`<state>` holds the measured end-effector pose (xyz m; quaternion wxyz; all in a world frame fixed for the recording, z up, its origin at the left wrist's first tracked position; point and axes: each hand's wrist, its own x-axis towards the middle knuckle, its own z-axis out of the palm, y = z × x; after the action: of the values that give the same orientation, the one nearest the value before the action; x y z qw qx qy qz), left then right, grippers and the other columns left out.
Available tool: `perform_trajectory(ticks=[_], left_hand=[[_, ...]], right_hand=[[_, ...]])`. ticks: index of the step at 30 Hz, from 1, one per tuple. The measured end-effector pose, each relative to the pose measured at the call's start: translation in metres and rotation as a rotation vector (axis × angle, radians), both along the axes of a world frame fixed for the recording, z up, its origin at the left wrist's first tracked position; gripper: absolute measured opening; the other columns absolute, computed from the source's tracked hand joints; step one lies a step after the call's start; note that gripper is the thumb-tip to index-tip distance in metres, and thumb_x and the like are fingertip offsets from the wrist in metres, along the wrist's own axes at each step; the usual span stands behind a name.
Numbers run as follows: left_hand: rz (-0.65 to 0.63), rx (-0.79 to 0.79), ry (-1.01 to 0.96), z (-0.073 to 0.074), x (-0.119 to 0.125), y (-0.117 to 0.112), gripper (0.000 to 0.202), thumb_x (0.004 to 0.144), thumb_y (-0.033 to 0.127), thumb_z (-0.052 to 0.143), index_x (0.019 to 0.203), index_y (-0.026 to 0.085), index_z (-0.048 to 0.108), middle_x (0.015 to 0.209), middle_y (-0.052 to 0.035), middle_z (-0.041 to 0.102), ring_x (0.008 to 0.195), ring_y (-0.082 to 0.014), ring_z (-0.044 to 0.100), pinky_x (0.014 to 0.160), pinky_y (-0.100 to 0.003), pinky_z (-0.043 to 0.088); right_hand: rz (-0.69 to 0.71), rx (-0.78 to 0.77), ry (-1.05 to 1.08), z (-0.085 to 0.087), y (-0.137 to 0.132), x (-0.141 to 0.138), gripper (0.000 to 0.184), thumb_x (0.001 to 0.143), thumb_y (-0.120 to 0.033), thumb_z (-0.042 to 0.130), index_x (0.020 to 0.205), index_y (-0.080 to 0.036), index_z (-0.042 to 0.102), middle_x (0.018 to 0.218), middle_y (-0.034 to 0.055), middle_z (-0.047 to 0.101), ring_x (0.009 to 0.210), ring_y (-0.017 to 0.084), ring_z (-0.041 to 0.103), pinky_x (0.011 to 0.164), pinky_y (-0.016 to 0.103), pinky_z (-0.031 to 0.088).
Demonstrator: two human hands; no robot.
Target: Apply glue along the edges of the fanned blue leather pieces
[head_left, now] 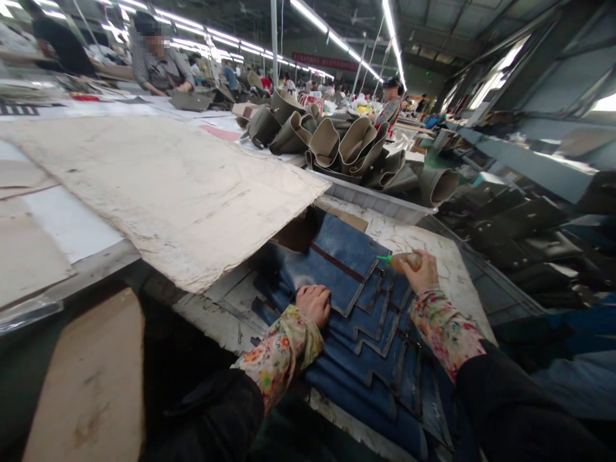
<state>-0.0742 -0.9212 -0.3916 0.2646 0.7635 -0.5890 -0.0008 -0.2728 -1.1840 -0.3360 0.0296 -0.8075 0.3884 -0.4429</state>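
My right hand [421,269] is closed round a small squeeze bottle [404,262] of brownish liquid. The bottle's green nozzle points left, above the right edge of the blue leather panels [344,256]. These panels overlap like steps, with dark edges, notched corners and brown straps [338,262]. At the lower left edge of the top panel, my left hand [314,304] presses down with its fingers curled and close together; its fingertips are partly hidden. Both forearms wear floral sleeve covers.
A worn pale board [192,192] juts over the left of the work surface. Behind the panels, a grey plastic tray [375,192] holds rolled olive leather pieces [359,144]. Dark leather pieces [524,237] are piled at right. A co-worker [161,58] stands across the table.
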Motion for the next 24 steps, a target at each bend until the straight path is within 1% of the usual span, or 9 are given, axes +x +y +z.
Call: perform_trajectory(ticks=[4,7,10,15,17,21,24], left_hand=[[0.001,-0.008,0.005,-0.001,0.000,-0.001,0.023,0.085,0.025,0.045,0.102,0.025,0.060,0.110,0.0001,0.064,0.107,-0.0178,0.052,0.096,-0.038,0.029],[0.006,-0.011,0.003,-0.001,0.000,-0.001,0.023,0.084,0.025,0.045,0.103,0.025,0.060,0.110,0.0002,0.064,0.106,-0.0179,0.053,0.095,-0.039,0.029],[0.006,-0.010,-0.001,0.000,0.000,-0.001,0.024,0.085,0.025,0.044,0.103,0.024,0.060,0.110,0.0005,0.064,0.106,-0.0176,0.053,0.095,-0.038,0.029],[0.006,-0.006,0.001,-0.001,0.000,-0.002,0.025,0.086,0.025,0.043,0.103,0.024,0.060,0.111,0.0009,0.063,0.107,-0.0174,0.052,0.096,-0.038,0.029],[0.007,-0.010,0.003,-0.002,0.000,-0.002,0.025,0.086,0.025,0.042,0.104,0.024,0.060,0.111,0.0008,0.063,0.107,-0.0174,0.052,0.096,-0.038,0.029],[0.004,-0.007,0.001,-0.001,0.000,-0.001,0.025,0.085,0.025,0.043,0.103,0.024,0.060,0.111,0.0009,0.063,0.107,-0.0177,0.052,0.096,-0.038,0.029],[0.004,-0.012,-0.002,-0.001,0.001,-0.001,0.025,0.086,0.025,0.042,0.102,0.024,0.060,0.110,0.0011,0.063,0.105,-0.0173,0.053,0.095,-0.038,0.030]], right_hand=[[-0.051,0.035,-0.046,-0.003,-0.012,0.001,0.059,0.065,-0.054,0.056,0.105,-0.011,0.055,0.105,0.0152,0.053,0.104,0.029,0.047,0.097,0.047,0.038],[-0.076,0.075,-0.074,-0.002,-0.017,0.001,0.062,0.062,-0.056,0.056,0.103,-0.010,0.055,0.105,0.0162,0.053,0.105,0.030,0.047,0.097,0.048,0.037],[-0.065,0.128,-0.080,0.002,-0.013,-0.001,0.066,0.060,-0.060,0.055,0.102,-0.010,0.055,0.105,0.0169,0.054,0.106,0.030,0.047,0.098,0.047,0.037],[-0.052,0.246,-0.043,0.006,0.000,-0.007,0.067,0.057,-0.065,0.055,0.100,-0.013,0.058,0.104,0.0144,0.056,0.103,0.029,0.049,0.098,0.046,0.037],[-0.058,0.244,-0.043,0.006,-0.002,-0.006,0.068,0.057,-0.064,0.054,0.101,-0.012,0.058,0.105,0.0152,0.055,0.104,0.029,0.049,0.098,0.046,0.037],[-0.138,0.224,-0.080,0.008,-0.013,0.001,0.071,0.056,-0.062,0.053,0.102,-0.009,0.056,0.105,0.0185,0.053,0.104,0.031,0.046,0.097,0.047,0.036],[-0.146,0.229,-0.108,0.011,-0.017,0.006,0.071,0.055,-0.062,0.054,0.102,-0.009,0.056,0.103,0.0186,0.051,0.103,0.031,0.046,0.097,0.048,0.036]])
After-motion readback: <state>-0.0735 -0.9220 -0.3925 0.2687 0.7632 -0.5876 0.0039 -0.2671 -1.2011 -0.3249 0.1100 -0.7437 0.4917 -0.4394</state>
